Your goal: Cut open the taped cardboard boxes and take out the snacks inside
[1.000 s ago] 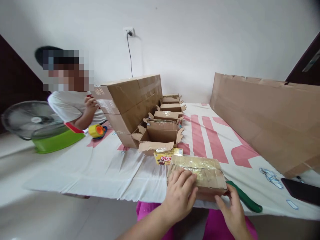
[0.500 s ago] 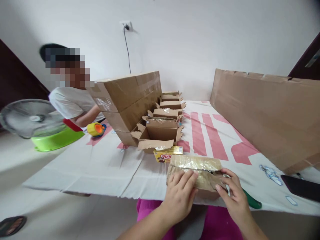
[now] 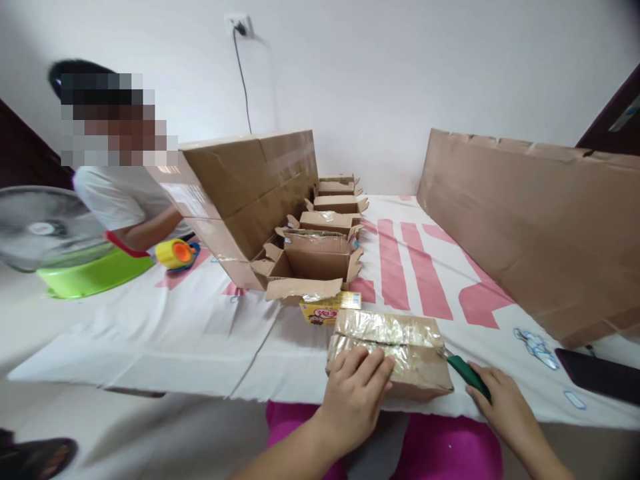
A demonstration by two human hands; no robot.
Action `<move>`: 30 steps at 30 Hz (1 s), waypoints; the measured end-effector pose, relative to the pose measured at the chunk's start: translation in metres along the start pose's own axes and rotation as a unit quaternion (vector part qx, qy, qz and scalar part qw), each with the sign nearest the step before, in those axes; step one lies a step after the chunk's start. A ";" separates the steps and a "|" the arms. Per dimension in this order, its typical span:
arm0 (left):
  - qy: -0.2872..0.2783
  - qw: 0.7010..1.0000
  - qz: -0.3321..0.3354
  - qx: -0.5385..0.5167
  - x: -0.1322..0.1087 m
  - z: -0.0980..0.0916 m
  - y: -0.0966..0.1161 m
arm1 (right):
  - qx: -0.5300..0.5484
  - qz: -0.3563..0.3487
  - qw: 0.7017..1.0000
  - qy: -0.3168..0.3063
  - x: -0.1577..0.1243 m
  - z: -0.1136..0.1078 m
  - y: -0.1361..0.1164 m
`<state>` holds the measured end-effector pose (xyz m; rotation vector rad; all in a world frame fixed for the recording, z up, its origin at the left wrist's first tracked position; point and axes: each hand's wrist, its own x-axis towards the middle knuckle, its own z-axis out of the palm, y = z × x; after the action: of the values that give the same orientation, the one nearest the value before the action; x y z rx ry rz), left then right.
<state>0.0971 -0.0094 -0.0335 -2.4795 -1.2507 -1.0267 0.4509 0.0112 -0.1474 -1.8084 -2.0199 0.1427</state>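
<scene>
A small cardboard box (image 3: pixel 420 370) with shiny clear tape over its top seam lies at the table's near edge. My left hand (image 3: pixel 357 387) rests on the box's near left part, its fingers laid flat over the top. To the right of the box, my right hand (image 3: pixel 500 393) is closed around the green handle of a utility knife (image 3: pixel 469 375). The knife points left and its tip is at the right end of the seam; how deep the blade sits is hidden. A small yellow printed box (image 3: pixel 320 313) stands just behind the cardboard box.
Several open cardboard boxes (image 3: pixel 315 263) form a row beyond, beside a wall of stacked cartons (image 3: pixel 240 180). A cardboard panel (image 3: pixel 525 227) stands at right, near a dark phone-like slab (image 3: pixel 597 375). A yellow tape dispenser (image 3: pixel 175 253), a fan (image 3: pixel 43 230) and another person (image 3: pixel 120 200) are at left.
My right hand has left the box's right end and taken hold of the green knife, bringing its tip to the seam. My left hand stays on the box. The view has shifted slightly.
</scene>
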 end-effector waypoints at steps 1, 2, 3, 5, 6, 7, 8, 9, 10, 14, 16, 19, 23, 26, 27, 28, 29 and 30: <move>0.000 1.000 0.001 0.000 0.000 0.000 0.000 | 0.002 -0.009 1.000 -0.001 -0.001 0.001 0.001; -0.001 1.000 0.001 -0.001 0.000 0.000 0.000 | 0.005 -0.016 1.000 0.007 0.000 -0.001 -0.001; -0.001 1.000 0.001 -0.002 0.000 0.000 0.000 | 0.007 -0.020 1.000 0.023 0.002 -0.008 -0.006; -0.001 1.000 0.002 -0.006 0.000 -0.001 0.000 | 0.008 -0.029 0.997 0.067 0.011 -0.034 -0.023; 0.002 1.000 0.003 -0.007 -0.001 0.000 0.000 | 0.006 -0.041 0.995 0.090 0.017 -0.052 -0.035; 0.005 1.000 0.004 -0.009 -0.001 0.000 0.000 | 0.010 -0.071 0.993 0.098 0.022 -0.071 -0.049; 0.008 1.000 0.004 -0.010 -0.001 0.000 -0.001 | 0.015 -0.105 0.991 0.084 0.028 -0.091 -0.065; 0.013 1.000 0.004 -0.009 -0.001 0.001 -0.001 | 0.020 -0.153 0.985 0.076 0.034 -0.110 -0.082; 0.018 1.000 0.004 -0.008 -0.001 0.002 -0.001 | 0.022 -0.198 0.978 0.054 0.039 -0.125 -0.100; 0.034 0.999 0.006 -0.008 0.000 0.004 0.001 | 0.020 -0.326 0.943 -0.065 0.058 -0.150 -0.163; 0.038 0.999 0.002 -0.028 0.001 0.000 0.002 | -0.009 -0.362 0.928 -0.086 0.066 -0.144 -0.182; 0.042 0.995 -0.010 -0.092 0.004 -0.015 -0.005 | -0.043 -0.386 0.918 -0.084 0.077 -0.129 -0.192; 0.094 0.977 -0.171 -0.085 0.011 -0.040 -0.034 | -0.022 -0.360 0.928 -0.088 0.084 -0.121 -0.186; 0.030 0.949 -0.291 -0.113 0.017 -0.045 -0.058 | 0.009 -0.341 0.936 -0.088 0.085 -0.121 -0.180; -0.004 0.940 -0.311 -0.141 0.019 -0.044 -0.063 | 0.019 -0.338 0.937 -0.090 0.085 -0.121 -0.179; -0.027 0.930 -0.326 -0.166 0.021 -0.041 -0.066 | 0.027 -0.334 0.937 -0.094 0.086 -0.122 -0.178; -0.034 0.922 -0.339 -0.185 0.023 -0.038 -0.068 | 0.035 -0.329 0.939 -0.099 0.086 -0.122 -0.178; -0.029 0.914 -0.353 -0.196 0.024 -0.035 -0.069 | 0.041 -0.323 0.940 -0.102 0.087 -0.123 -0.178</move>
<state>0.0370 0.0338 -0.0014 -2.3498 -2.2461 -1.4882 0.3270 0.0443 0.0467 -1.0328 -2.5976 0.2179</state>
